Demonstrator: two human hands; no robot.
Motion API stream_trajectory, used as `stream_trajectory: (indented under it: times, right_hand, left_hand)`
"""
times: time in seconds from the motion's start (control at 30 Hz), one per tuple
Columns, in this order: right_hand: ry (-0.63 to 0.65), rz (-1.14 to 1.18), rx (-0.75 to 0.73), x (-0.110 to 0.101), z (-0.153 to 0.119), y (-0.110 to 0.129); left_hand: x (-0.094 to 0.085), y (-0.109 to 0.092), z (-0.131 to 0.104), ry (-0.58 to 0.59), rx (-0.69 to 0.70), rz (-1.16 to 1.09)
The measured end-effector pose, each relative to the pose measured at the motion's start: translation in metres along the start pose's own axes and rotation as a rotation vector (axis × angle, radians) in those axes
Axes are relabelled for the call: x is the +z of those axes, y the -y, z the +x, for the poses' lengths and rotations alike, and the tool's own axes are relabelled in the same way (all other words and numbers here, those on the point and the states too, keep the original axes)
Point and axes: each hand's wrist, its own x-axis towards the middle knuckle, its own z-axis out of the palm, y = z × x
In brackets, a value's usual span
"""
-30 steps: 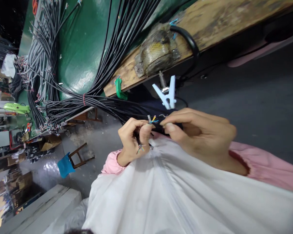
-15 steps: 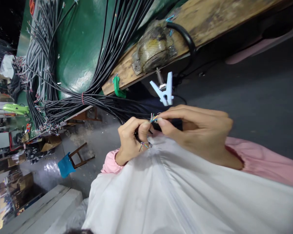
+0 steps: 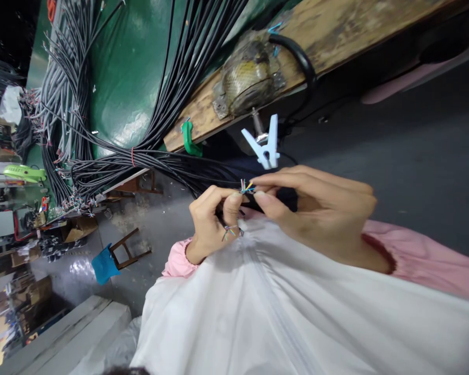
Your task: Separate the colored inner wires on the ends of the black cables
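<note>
Near my chest, my left hand (image 3: 211, 219) pinches a black cable between thumb and forefinger. Its stripped end fans out into thin coloured wires (image 3: 245, 187), among them a yellow and a blue one. A second tuft of coloured wires (image 3: 230, 232) pokes out below the left thumb. My right hand (image 3: 316, 208) is right beside the fanned wires, its thumb and forefinger a little apart at the wire tips. Whether a fingertip touches a wire is hard to make out. Past the hands, a light blue clip (image 3: 263, 148) is fixed on a metal shaft.
A motor-like unit (image 3: 248, 78) sits on a wooden board (image 3: 336, 36) with a green clamp (image 3: 189, 138) at its edge. Bundles of black cables (image 3: 140, 156) and grey cables (image 3: 64, 94) lie on the green table (image 3: 128, 67). A blue stool (image 3: 105, 263) stands on the floor.
The right thumb and forefinger have parted from their pinch on the wires. The wires now stand more spread out; the left hand keeps its hold.
</note>
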Motion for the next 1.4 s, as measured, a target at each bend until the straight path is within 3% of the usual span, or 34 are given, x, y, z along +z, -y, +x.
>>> stream_trajectory:
  times: [0.17,0.33,0.53,0.67,0.8,1.0,1.1,1.23,1.33,1.4]
  right_hand:
    - [0.039,-0.107,-0.073,-0.002,0.006,0.002]
    - [-0.003,-0.147,-0.156,-0.001,0.009,0.001]
    - [0.02,-0.089,-0.082,-0.002,0.004,-0.004]
    - [0.015,-0.011,0.001,0.0,0.002,-0.007]
    - [0.029,-0.077,-0.013,-0.001,0.004,-0.005]
    - [0.132,-0.216,-0.135,-0.015,0.01,-0.004]
    - [0.226,-0.132,-0.147,-0.024,0.013,-0.009]
    - [0.248,-0.101,-0.093,-0.033,0.016,-0.016]
    - [0.203,-0.028,0.042,-0.036,0.018,-0.016]
    - [0.25,0.113,0.15,-0.034,0.018,-0.013]
  left_hand:
    - [0.002,0.001,0.0,0.005,0.01,0.003]
    - [0.005,0.001,-0.001,-0.036,-0.033,0.018]
    - [0.006,0.001,-0.001,-0.074,-0.089,-0.046]
    - [0.006,0.007,-0.002,-0.019,-0.049,-0.09]
    - [0.004,0.012,-0.001,0.056,-0.034,-0.084]
    - [-0.004,0.021,0.013,0.348,-0.059,-0.16]
    - [-0.004,0.024,0.018,0.398,-0.055,-0.236]
    - [-0.003,0.024,0.017,0.312,-0.048,-0.265]
    - [-0.003,0.021,0.015,0.283,-0.026,-0.259]
    - [-0.004,0.019,0.015,0.303,-0.023,-0.245]
